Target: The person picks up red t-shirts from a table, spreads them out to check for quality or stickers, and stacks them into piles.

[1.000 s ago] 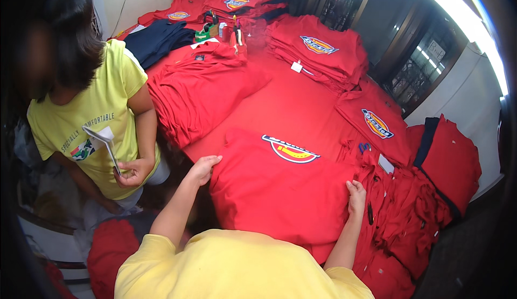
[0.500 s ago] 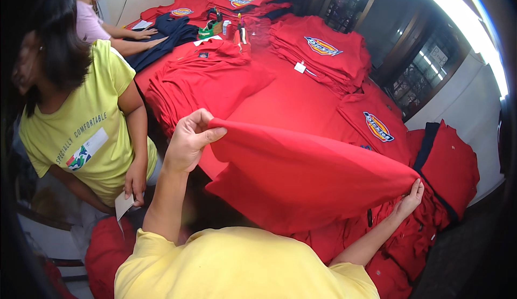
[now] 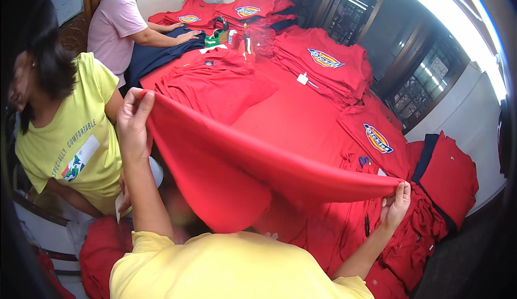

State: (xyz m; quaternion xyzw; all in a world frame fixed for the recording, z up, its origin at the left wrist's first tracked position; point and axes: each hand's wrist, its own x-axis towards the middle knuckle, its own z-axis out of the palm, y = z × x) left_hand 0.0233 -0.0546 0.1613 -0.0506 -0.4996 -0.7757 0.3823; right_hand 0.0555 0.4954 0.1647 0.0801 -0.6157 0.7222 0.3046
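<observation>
A red piece of fabric (image 3: 231,159), perhaps a shirt, hangs stretched between my hands in front of my chest. My left hand (image 3: 134,118) pinches its upper left corner, raised higher than the other end. At the right end, my right hand (image 3: 396,202) grips the edge between thumb and fingers. The cloth sags in the middle and its lower part hangs down in a fold. Behind it, a red shirt with a printed emblem (image 3: 377,137) lies on the red-covered table (image 3: 291,113), near blue-handled scissors (image 3: 364,161).
Stacked red shirts (image 3: 328,56) lie at the back right, and a red bundle with a dark band (image 3: 449,178) at the right. A person in a yellow-green shirt (image 3: 70,137) stands close on my left. Beyond, a person in pink (image 3: 113,24) touches navy cloth (image 3: 156,56).
My left hand has moved left and up, drawing the fabric wider; my right hand shifted slightly left. The blue-handled scissors now show more. The person in pink appears further into view.
</observation>
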